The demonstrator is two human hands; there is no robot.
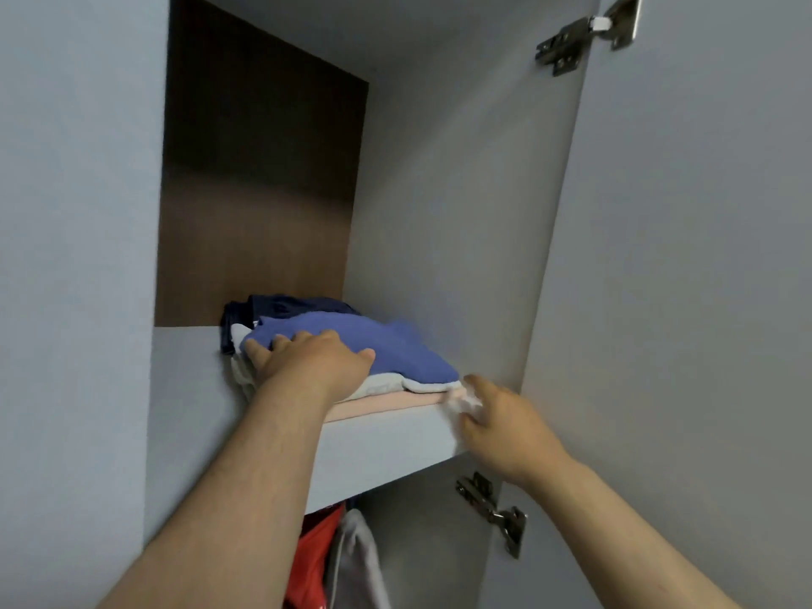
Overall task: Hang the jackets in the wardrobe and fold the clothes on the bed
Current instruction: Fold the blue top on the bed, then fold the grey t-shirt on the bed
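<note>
Left hand flat on soft blue garment, shelf-stacked.

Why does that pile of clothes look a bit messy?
The blue top lies rumpled and slanted on the stack, under the left hand. A white corner sticks out over the shelf edge by the right hand.

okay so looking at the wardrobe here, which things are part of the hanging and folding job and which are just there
Part of the job:
- folded stack on the upper shelf, blue garment on top
- left hand flat on the stack
- right hand at the stack's front corner
- red garment and grey garment hanging below

Just there:
- open door
- metal hinges
- brown back panel
</note>
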